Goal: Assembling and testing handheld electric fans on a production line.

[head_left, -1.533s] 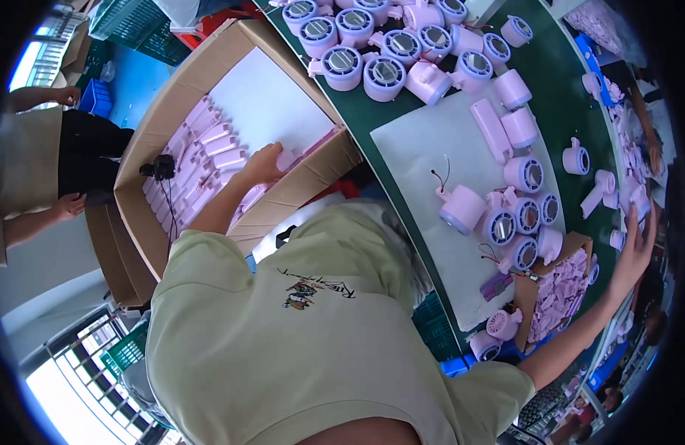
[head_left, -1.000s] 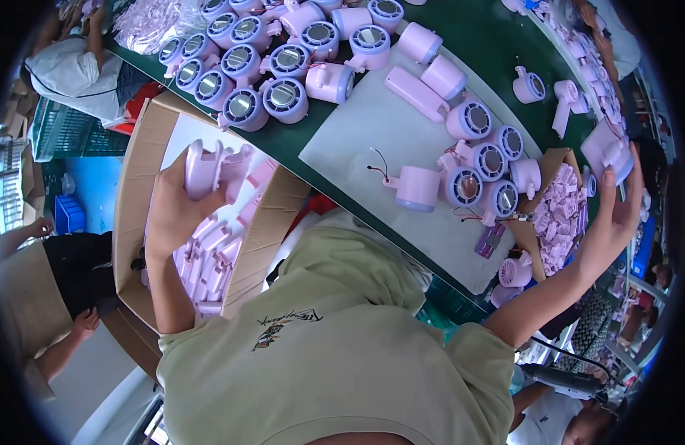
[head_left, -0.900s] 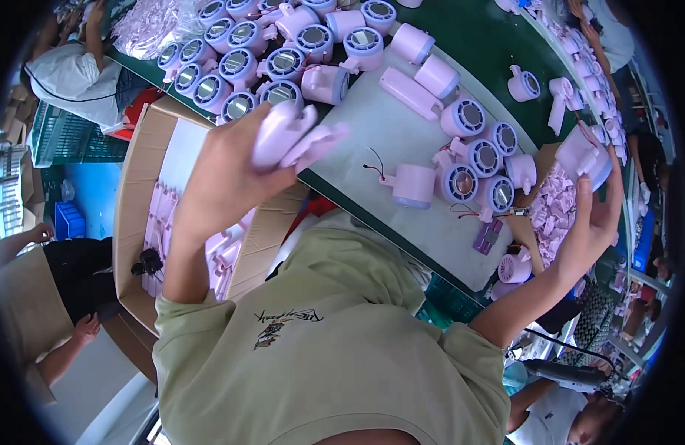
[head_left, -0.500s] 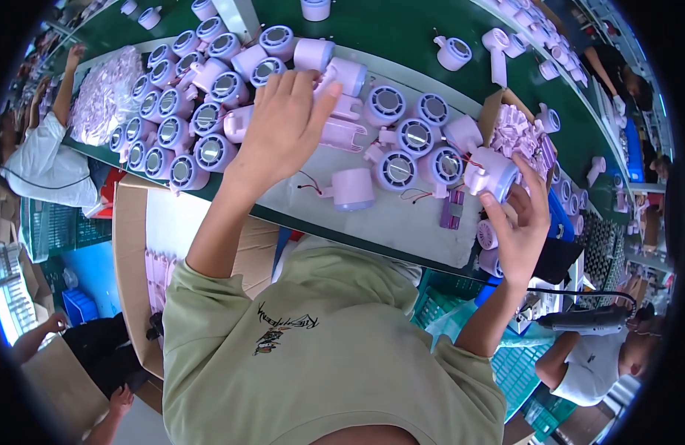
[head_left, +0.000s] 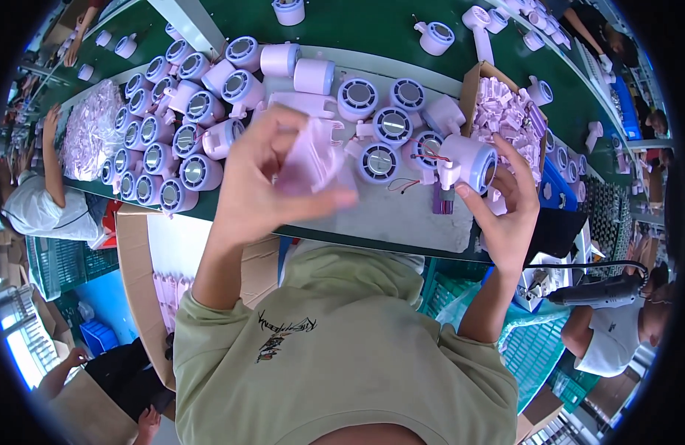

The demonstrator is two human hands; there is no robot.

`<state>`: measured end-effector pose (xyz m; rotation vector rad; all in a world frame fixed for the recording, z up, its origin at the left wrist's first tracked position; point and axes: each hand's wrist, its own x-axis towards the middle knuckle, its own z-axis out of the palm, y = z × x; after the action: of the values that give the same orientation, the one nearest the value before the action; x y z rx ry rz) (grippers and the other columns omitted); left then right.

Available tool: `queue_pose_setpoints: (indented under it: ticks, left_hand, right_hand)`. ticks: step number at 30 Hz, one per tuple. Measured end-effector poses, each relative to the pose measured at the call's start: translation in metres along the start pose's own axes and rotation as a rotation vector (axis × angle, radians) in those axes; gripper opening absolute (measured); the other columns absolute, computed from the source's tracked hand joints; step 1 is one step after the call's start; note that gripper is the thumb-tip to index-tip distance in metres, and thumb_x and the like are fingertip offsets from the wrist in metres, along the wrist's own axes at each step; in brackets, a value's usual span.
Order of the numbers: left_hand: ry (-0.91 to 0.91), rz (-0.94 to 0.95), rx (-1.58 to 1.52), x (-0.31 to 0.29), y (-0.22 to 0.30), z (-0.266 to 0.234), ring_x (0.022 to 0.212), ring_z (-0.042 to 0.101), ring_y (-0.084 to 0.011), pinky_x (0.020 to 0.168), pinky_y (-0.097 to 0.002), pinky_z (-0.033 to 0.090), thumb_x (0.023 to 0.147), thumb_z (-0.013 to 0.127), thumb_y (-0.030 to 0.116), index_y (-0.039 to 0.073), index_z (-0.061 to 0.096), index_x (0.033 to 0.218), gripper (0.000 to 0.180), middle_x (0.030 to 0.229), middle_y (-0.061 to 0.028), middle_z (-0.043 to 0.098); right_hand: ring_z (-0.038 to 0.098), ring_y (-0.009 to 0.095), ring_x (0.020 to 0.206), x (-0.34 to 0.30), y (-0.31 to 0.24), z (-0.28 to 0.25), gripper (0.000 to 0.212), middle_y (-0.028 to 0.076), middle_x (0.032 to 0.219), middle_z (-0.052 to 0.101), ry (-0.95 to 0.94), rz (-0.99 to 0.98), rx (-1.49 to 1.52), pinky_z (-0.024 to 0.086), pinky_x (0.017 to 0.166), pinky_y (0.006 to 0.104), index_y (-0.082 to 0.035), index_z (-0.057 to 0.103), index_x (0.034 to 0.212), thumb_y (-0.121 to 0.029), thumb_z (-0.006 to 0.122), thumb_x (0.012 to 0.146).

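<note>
My left hand (head_left: 255, 194) is closed round a pale pink curved plastic shell (head_left: 314, 157), held above the work surface and slightly smeared by motion. My right hand (head_left: 511, 211) grips a pink fan head (head_left: 467, 159) from its right side, fingers and thumb around the bluish rim. Thin red wires trail from that fan head's short neck. Beneath and between my hands, several more fan heads (head_left: 378, 162) rest with their round grilles up. Past the left hand lies another pink shell (head_left: 302, 104). Beside the right hand's fan head sits a small purple part (head_left: 442, 199).
Many fan heads (head_left: 159, 159) cluster at the left, next to a clear bag of pink parts (head_left: 98, 126). A cardboard box of pink pieces (head_left: 505, 111) stands at the right, near a blue bin (head_left: 556, 185). An open carton (head_left: 139, 267) is below the bench's left edge. Other people work nearby.
My left hand has come back from the far pink parts toward me, lifting a pink shell. My right hand still grips the fan head, now turned a little. The view has shifted slightly.
</note>
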<state>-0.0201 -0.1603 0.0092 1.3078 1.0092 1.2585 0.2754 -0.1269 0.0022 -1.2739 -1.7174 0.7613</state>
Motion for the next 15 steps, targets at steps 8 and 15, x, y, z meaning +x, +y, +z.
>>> queue_pose_setpoints:
  ticks: [8,15]
  left_hand:
    - [-0.392,-0.796,-0.346,-0.036,-0.043,0.075,0.053,0.06,-0.0105,0.047,-0.0253,0.048,0.075,0.084,0.018,0.004,0.056,0.094,0.037,0.069,-0.0036,0.064]
    - [-0.402,-0.679,-0.476,-0.038,-0.06,0.073,0.056,0.06,-0.0093,0.049,-0.0244,0.047,0.092,0.066,0.03,0.003,0.06,0.102,0.029,0.075,-0.0036,0.066]
  right_hand:
    - [0.065,0.018,0.096,-0.001,-0.035,0.007,0.064,0.011,0.119,0.062,-0.275,-0.238,-0.153,0.052,0.082,0.0303,-0.002,0.064,0.121,-0.002,0.085,0.061]
    - [0.064,0.022,0.095,0.003,-0.042,0.01,0.06,0.01,0.121,0.061,-0.447,-0.206,-0.248,0.052,0.081,0.0332,-0.004,0.068,0.117,-0.002,0.084,0.059]
